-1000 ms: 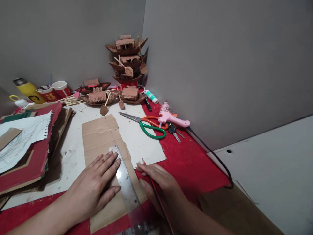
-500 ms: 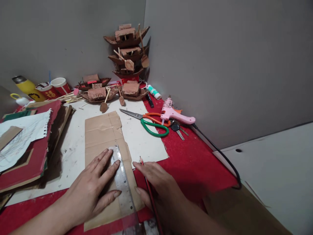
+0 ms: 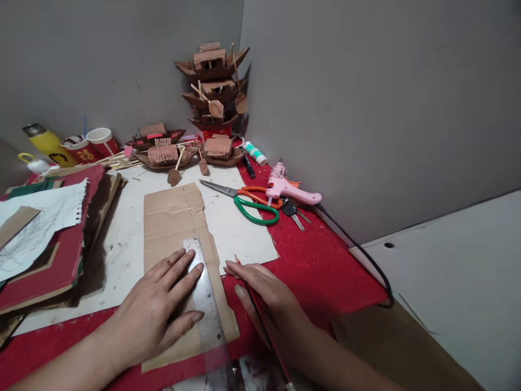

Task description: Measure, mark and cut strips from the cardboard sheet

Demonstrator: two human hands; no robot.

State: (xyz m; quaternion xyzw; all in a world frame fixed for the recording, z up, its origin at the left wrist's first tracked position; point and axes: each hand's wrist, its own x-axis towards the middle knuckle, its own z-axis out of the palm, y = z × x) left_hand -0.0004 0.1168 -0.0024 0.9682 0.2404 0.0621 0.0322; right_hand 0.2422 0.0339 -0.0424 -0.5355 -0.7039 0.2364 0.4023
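Observation:
My left hand point(image 3: 158, 304) lies flat with fingers spread, its fingertips resting on a clear ruler point(image 3: 208, 307). Under the ruler is a piece of brown cardboard point(image 3: 171, 214) with a cut, stepped right edge; the ruler runs lengthwise along it and sticks out past its near end. My right hand point(image 3: 272, 301) is closed around a red and black pencil point(image 3: 257, 312), just right of the cardboard. The pencil's sharpened tip points up and away, apart from the cardboard. Beyond the right hand lie scissors point(image 3: 244, 201) with one orange and one green handle.
A pink glue gun point(image 3: 291, 190) with a black cord and some keys point(image 3: 293, 212) lie at right. Model boats point(image 3: 211, 62) are stacked in the corner, others in front. Papers and card point(image 3: 49, 233) pile up at left, near cups point(image 3: 101, 142) and a yellow bottle point(image 3: 49, 145).
My right hand has turned slightly and the pencil's lower end has swung to the right. The left hand stays on the ruler. The view has shifted slightly.

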